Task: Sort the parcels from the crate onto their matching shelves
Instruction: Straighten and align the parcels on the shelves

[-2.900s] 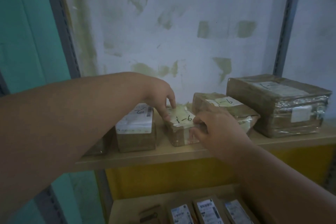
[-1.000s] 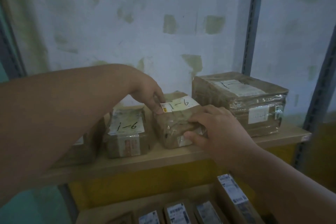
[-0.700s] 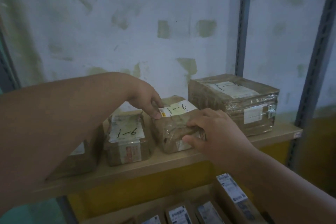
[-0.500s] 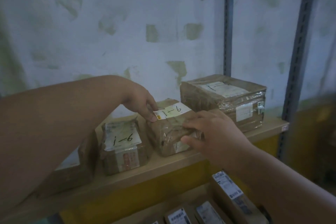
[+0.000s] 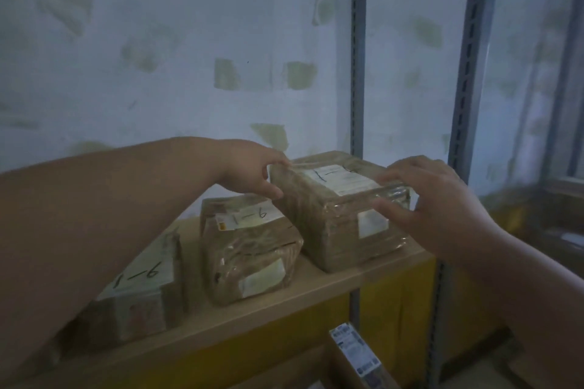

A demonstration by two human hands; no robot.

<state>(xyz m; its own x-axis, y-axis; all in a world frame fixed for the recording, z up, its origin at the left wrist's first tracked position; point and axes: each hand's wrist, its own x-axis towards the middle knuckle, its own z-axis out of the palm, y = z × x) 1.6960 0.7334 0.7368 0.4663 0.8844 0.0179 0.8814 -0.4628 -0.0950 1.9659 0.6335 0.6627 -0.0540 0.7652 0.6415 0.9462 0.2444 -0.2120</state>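
A wooden shelf (image 5: pixel 331 289) runs across the view, its front edge nearest the viewer. Below the shelf, a box with a printed label (image 5: pixel 355 354) pokes up from a lower level.

On the shelf stand three taped brown parcels in a row. The left parcel (image 5: pixel 139 297), marked "1-6", is partly hidden behind the person's left forearm, which crosses in front of it. Just to its right sits the middle parcel (image 5: pixel 252 249), also marked "1-6", wrapped in clear tape with a pale label on its front.

At the right end of the shelf, slightly further back, is the large parcel (image 5: pixel 341 215), its top label only partly readable. The left hand (image 5: pixel 252 170) touches its upper left corner, fingers curled over the edge and thumb against the side. The right hand (image 5: pixel 433 199) covers its upper right corner, fingers spread over the top and thumb pressed on the front face beside a white label, hiding that end of the box.

Behind the shelf rise grey metal uprights (image 5: pixel 358 50) and a pale wall (image 5: pixel 158 41) blotched with greenish patches.
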